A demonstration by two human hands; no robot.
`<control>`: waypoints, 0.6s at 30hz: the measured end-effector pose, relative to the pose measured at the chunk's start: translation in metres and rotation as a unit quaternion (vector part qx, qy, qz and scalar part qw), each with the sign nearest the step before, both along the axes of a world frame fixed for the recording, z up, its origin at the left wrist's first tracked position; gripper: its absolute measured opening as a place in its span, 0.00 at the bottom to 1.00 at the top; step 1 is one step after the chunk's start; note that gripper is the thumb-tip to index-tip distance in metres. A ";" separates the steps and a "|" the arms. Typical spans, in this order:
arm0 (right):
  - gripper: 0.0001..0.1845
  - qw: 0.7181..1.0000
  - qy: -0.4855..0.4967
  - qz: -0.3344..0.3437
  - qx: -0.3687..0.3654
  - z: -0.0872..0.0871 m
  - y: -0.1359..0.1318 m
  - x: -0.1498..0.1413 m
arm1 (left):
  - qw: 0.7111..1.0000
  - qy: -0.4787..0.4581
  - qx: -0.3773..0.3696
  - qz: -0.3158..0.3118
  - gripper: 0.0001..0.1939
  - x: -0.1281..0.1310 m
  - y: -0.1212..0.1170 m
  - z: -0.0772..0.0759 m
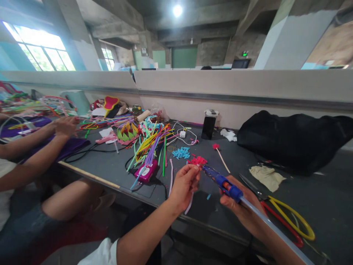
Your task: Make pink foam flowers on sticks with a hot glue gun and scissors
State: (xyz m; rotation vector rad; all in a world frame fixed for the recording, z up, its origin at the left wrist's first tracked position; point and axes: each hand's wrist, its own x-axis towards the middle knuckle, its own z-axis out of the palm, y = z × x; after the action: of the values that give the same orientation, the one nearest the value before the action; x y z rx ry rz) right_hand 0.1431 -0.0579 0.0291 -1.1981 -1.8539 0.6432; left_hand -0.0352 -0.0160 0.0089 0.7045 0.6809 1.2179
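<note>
My right hand [239, 200] is wrapped round a blue hot glue gun [223, 184]; a long clear glue stick [273, 228] sticks out of its back end. The gun's nozzle points left at the fingertips of my left hand [186, 186]. Thumb and forefinger of that hand pinch a small red fuzzy flower [199, 161], whose lower part the fingers hide. A pale lilac strip [189, 204] shows below the left hand. Just beyond lies a pile of short blue pieces [181, 152]. Farther right rests another red flower [216, 146] on a pale stem.
Large scissors [284, 217] with red and yellow handles lie right of my right hand, near a beige cloth [266, 177] and a black bag [295, 140]. Left are colourful pipe cleaners [153, 145] and a magenta box [146, 172]. A co-worker's hands [66, 126] work at far left.
</note>
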 end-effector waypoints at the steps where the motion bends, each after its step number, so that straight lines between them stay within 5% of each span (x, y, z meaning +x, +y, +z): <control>1: 0.30 1.000 0.002 0.000 -0.002 0.000 0.000 0.000 | 1.000 0.001 0.000 0.001 0.13 0.000 0.000 0.000; 18: 0.31 1.000 -0.009 -0.014 -0.008 0.001 -0.001 -0.001 | 1.000 0.006 0.002 0.002 0.14 0.000 0.001 0.000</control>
State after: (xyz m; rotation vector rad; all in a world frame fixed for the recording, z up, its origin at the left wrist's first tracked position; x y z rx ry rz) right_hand 0.1426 -0.0589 0.0304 -1.2423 -1.8462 0.6341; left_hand -0.0355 -0.0154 0.0091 0.7144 0.6913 1.2192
